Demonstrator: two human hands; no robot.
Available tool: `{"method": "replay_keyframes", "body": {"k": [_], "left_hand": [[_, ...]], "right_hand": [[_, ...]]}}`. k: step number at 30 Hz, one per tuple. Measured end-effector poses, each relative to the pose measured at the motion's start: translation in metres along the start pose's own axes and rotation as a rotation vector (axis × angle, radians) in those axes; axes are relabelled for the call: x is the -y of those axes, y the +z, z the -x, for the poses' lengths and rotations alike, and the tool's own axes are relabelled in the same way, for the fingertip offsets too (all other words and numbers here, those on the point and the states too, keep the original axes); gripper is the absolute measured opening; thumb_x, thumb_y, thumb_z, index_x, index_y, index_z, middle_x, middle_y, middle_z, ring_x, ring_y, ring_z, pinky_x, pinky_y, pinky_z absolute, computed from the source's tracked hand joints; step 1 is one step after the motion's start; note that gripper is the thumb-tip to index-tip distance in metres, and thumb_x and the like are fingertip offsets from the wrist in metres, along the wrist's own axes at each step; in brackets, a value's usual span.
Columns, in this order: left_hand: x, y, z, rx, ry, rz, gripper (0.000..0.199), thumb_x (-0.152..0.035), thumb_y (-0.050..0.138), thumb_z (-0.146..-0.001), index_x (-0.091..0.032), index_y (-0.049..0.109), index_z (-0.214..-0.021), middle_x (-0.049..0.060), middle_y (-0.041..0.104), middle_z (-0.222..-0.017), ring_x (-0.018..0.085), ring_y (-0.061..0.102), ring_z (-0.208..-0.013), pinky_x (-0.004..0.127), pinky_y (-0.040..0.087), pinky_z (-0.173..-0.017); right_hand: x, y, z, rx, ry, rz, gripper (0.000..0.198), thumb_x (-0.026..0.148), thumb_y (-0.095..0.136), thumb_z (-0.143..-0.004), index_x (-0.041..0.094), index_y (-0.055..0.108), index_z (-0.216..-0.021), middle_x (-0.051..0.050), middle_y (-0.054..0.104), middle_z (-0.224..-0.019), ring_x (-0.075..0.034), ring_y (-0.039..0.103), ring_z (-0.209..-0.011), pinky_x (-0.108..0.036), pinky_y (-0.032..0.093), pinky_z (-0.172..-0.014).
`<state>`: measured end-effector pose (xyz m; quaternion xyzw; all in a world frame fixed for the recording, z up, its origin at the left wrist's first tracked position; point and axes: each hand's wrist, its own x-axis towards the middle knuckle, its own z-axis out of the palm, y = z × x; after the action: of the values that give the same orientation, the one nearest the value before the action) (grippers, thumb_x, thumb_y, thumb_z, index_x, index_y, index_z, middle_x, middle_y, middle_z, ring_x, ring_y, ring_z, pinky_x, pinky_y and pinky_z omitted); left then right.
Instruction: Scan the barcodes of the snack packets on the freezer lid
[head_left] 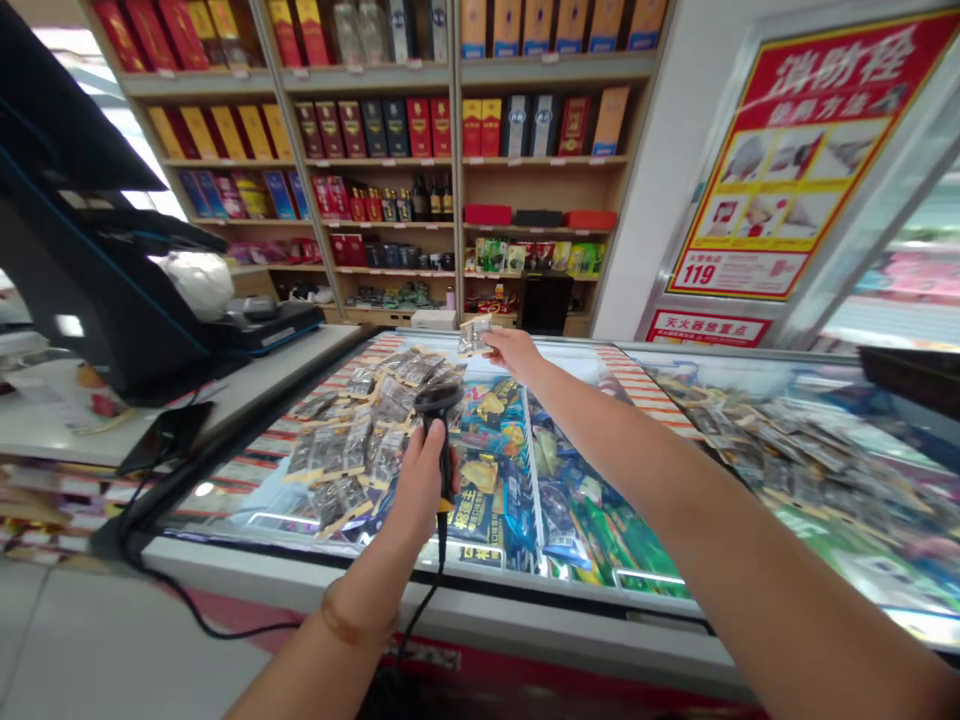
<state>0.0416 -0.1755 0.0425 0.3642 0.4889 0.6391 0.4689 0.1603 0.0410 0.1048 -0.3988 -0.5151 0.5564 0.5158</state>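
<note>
Packet (471, 340) — pinched in right hand (514, 353), over freezer (540, 622), toward far edge. Left hand (420, 478) grips scanner (438, 398). Step, judged: scanning — next move likely calls for aligning both.

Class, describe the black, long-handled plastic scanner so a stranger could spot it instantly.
Find the long, white-edged, glass-topped cabinet. Beside the flat, clear-fronted packets spread over its left part, the person's left hand grips the upright black scanner. Unlike those packets, it has a yellow-trimmed handle and trails a black cable.
</note>
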Motion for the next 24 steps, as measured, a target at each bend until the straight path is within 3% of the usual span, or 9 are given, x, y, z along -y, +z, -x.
{"method": "replay_keyframes", "body": {"k": [3,5,7,10,13,18,21,24], "left_hand": [[0.004,-0.012,0.003,-0.018,-0.009,-0.002,0.053,-0.073,0.063,-0.079,-0.023,0.044,-0.086,-0.007,0.057,-0.064,0.007,0.047,-0.038,0.02,0.034,-0.038],[0.006,-0.015,0.004,-0.03,-0.009,-0.002,0.053,-0.073,0.062,-0.08,-0.023,0.044,-0.087,-0.008,0.056,-0.063,0.007,0.048,-0.038,0.02,0.034,-0.038],[0.008,-0.013,0.003,-0.039,-0.008,-0.004,0.054,-0.073,0.063,-0.078,-0.024,0.044,-0.086,-0.009,0.054,-0.061,0.008,0.047,-0.036,0.02,0.033,-0.037],[0.012,-0.004,0.002,-0.012,-0.019,0.003,0.055,-0.073,0.065,-0.077,-0.024,0.043,-0.086,-0.008,0.056,-0.063,0.008,0.047,-0.036,0.021,0.033,-0.036],[0.016,0.012,-0.001,0.028,-0.023,0.005,0.056,-0.074,0.066,-0.076,-0.024,0.043,-0.086,-0.007,0.056,-0.064,0.008,0.048,-0.038,0.021,0.033,-0.036],[0.025,0.054,-0.01,0.101,-0.04,-0.012,0.056,-0.075,0.065,-0.076,-0.024,0.042,-0.085,-0.008,0.053,-0.058,0.009,0.047,-0.037,0.021,0.032,-0.036],[0.032,0.087,-0.015,0.176,-0.033,-0.019,0.055,-0.073,0.065,-0.077,-0.024,0.043,-0.086,-0.009,0.053,-0.058,0.008,0.046,-0.036,0.021,0.033,-0.036],[0.042,0.12,-0.017,0.249,-0.044,-0.015,0.054,-0.073,0.066,-0.077,-0.024,0.044,-0.087,-0.009,0.053,-0.058,0.008,0.046,-0.035,0.022,0.033,-0.036]], "right_hand": [[0.004,0.049,-0.01,0.062,0.077,0.057,0.02,0.013,0.079,-0.081,0.017,0.062,-0.072,0.003,0.061,-0.055,-0.009,0.061,-0.05,-0.017,0.048,-0.049],[0.002,0.068,-0.012,0.103,0.102,0.073,0.023,0.012,0.079,-0.083,0.016,0.06,-0.07,0.001,0.062,-0.054,-0.009,0.062,-0.051,-0.018,0.051,-0.05],[-0.001,0.073,-0.013,0.13,0.099,0.064,0.025,0.012,0.082,-0.081,0.016,0.06,-0.07,0.0,0.064,-0.056,-0.011,0.064,-0.054,-0.02,0.056,-0.055],[-0.004,0.054,-0.014,0.117,0.058,0.055,0.027,0.015,0.089,-0.074,0.016,0.062,-0.074,-0.001,0.067,-0.059,-0.013,0.068,-0.059,-0.022,0.059,-0.058],[-0.007,0.011,-0.01,0.051,-0.004,0.069,0.027,0.02,0.091,-0.072,0.015,0.064,-0.077,-0.001,0.068,-0.063,-0.013,0.069,-0.06,-0.023,0.06,-0.059],[-0.028,-0.094,0.013,-0.151,-0.017,0.201,0.015,0.015,0.081,-0.076,0.017,0.067,-0.074,-0.001,0.069,-0.065,-0.015,0.071,-0.065,-0.027,0.061,-0.064],[-0.045,-0.164,0.032,-0.286,-0.069,0.416,0.007,0.014,0.073,-0.079,0.019,0.069,-0.076,-0.003,0.073,-0.073,-0.019,0.073,-0.073,-0.034,0.062,-0.073],[-0.049,-0.235,0.052,-0.38,-0.134,0.788,0.011,0.015,0.065,-0.083,0.018,0.075,-0.087,-0.007,0.078,-0.089,-0.023,0.074,-0.087,-0.038,0.059,-0.088]]}}
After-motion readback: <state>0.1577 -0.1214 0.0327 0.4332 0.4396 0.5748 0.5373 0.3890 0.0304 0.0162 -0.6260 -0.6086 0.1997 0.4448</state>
